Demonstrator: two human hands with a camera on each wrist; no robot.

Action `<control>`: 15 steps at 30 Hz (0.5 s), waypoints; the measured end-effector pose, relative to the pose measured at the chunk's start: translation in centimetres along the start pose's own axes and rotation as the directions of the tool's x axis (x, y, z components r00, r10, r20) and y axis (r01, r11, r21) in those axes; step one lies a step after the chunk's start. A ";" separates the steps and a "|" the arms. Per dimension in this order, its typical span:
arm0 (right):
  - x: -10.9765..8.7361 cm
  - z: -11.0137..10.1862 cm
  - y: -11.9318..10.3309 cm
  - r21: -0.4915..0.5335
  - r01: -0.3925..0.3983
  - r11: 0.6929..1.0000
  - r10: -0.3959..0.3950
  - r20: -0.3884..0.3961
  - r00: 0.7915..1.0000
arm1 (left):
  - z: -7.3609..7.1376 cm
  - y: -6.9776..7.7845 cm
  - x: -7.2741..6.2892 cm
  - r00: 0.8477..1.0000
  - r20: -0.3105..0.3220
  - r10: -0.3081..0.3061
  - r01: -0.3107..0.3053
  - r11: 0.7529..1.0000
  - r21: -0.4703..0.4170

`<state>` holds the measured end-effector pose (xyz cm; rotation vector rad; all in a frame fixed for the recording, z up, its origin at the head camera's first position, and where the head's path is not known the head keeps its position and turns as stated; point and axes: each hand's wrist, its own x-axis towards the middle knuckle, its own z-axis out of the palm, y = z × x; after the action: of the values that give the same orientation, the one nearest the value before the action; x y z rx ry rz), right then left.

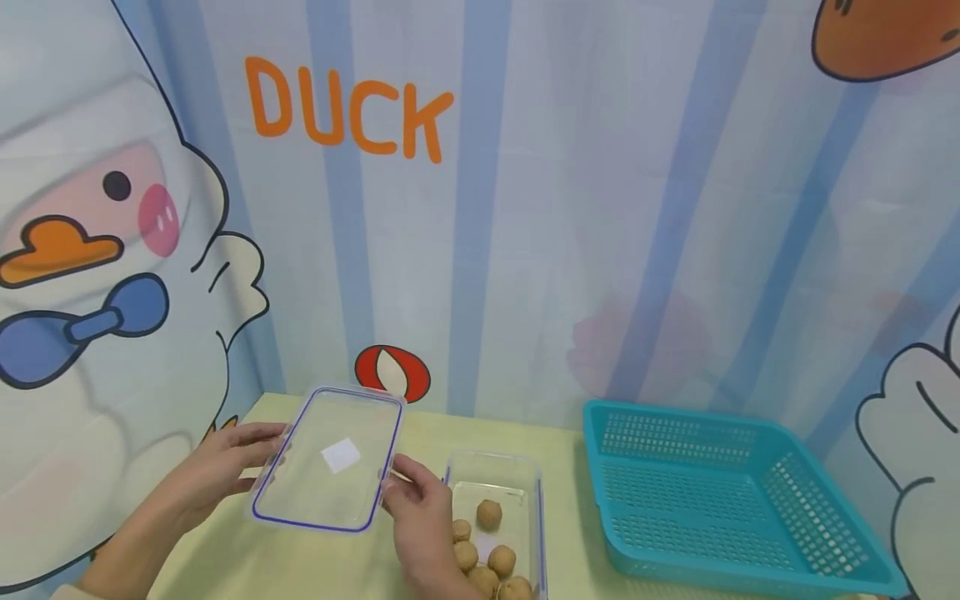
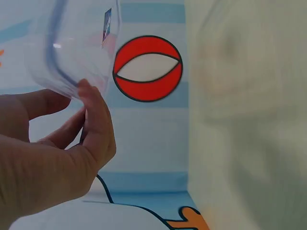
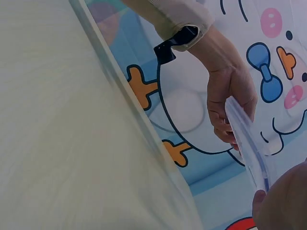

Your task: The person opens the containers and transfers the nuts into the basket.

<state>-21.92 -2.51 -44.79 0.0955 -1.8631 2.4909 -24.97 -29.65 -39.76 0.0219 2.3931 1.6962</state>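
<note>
right wrist: lid apparently between both hands

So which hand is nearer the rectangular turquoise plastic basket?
Right. The right hand is left of the basket, at the right edge of the clear plastic lid; the left hand farther left, at the lid's left edge.

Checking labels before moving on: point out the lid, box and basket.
Lid [image 1: 324, 483]: head view, on its clear panel.
Box [image 1: 513, 517]: head view, on its bare floor.
Basket [image 1: 678, 479]: head view, on its mesh floor.
</note>
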 end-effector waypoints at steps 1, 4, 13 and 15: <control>0.0 0.3 0.4 0.006 -0.002 1.000 0.002 -0.009 1.000 | -0.3 -0.4 0.1 1.000 0.003 -0.008 0.008 1.000 0.007; 0.2 1.3 1.7 0.034 -0.025 0.999 0.027 -0.043 0.999 | -1.2 -1.5 0.3 0.999 0.012 -0.041 0.040 0.999 0.031; 0.3 3.2 4.9 0.035 -0.149 0.988 0.153 -0.171 0.973 | -2.6 -4.8 1.5 0.977 0.041 -0.209 0.209 0.978 0.004; 0.4 3.3 5.5 0.034 -0.165 0.986 0.168 -0.185 0.968 | -2.7 -5.5 1.7 0.972 0.044 -0.231 0.232 0.972 -0.018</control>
<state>-22.54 -7.21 -49.12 -0.2971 -1.8418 2.5191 -26.55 -33.79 -44.37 -0.2154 2.2453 1.5985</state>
